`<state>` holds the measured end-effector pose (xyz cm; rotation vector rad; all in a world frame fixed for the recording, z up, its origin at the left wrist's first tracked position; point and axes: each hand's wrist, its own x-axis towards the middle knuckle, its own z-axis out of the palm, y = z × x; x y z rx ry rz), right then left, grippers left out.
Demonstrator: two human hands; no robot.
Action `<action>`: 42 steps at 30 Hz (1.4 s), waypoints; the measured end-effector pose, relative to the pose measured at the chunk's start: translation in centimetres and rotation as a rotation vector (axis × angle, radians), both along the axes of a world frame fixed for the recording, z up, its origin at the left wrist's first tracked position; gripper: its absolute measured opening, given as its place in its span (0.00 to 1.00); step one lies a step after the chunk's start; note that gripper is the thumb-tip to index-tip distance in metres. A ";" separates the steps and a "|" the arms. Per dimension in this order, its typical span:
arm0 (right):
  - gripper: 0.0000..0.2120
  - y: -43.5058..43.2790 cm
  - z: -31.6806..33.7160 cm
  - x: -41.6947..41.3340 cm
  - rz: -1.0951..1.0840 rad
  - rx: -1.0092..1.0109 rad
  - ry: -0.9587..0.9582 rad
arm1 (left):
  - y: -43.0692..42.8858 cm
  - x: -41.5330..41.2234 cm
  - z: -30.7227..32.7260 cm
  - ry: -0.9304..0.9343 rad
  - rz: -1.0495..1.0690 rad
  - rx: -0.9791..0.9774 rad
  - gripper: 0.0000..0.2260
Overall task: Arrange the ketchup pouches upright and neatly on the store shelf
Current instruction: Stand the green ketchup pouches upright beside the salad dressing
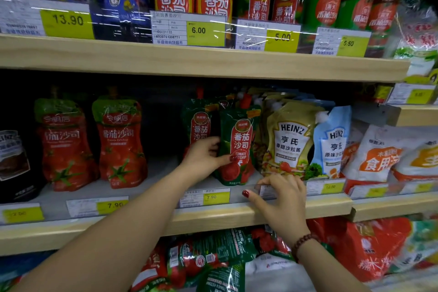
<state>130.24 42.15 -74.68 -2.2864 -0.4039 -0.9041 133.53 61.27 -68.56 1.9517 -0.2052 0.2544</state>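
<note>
If you pull too sharply, here is what could go wrong. The two red ketchup pouches (64, 147) (120, 144), well apart at 9 o'clock from your left hand (205, 157), look steady, so leave them. The rear green pouch (198, 123), at 12 o'clock of that hand, stands just behind the front green pouch (238, 149). Jerk the front one and the rear one may slump. At 3 o'clock the Heinz dressing pouch (289, 142) crowds against it, so a twist could drag that forward over the shelf lip (142, 223).

Your left hand is closed on the front green pouch, thumb across its face and fingers wrapped round its left edge. The pouch stands on the shelf, nearly upright. Your right hand (283, 197), at 5 o'clock of the pouch, is loosely bent with the thumb spread. Its fingertips (263, 182) rest on the price label strip (214, 197), and it grips nothing.
</note>
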 end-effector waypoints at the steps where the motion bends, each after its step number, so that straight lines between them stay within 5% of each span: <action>1: 0.13 0.0 0.0 0.0 0.000 0.004 -0.002 | 0.2 -0.3 -0.1 -0.068 0.056 0.053 0.31; 3: 0.14 0.1 -0.1 0.0 -0.001 0.004 -0.016 | 0.9 -0.9 0.0 -0.210 0.072 0.130 0.46; 6: 0.14 0.3 -0.3 0.0 -0.016 -0.011 -0.033 | 1.5 -1.4 0.5 -0.310 0.023 0.284 0.52; 10: 0.15 0.2 -0.4 0.0 -0.024 -0.023 -0.023 | 0.6 -0.8 0.8 -0.291 -0.032 0.440 0.52; 42: 0.16 0.4 -1.6 0.4 -0.058 -0.034 -0.170 | -2.0 2.8 -0.7 -0.291 0.125 0.631 0.48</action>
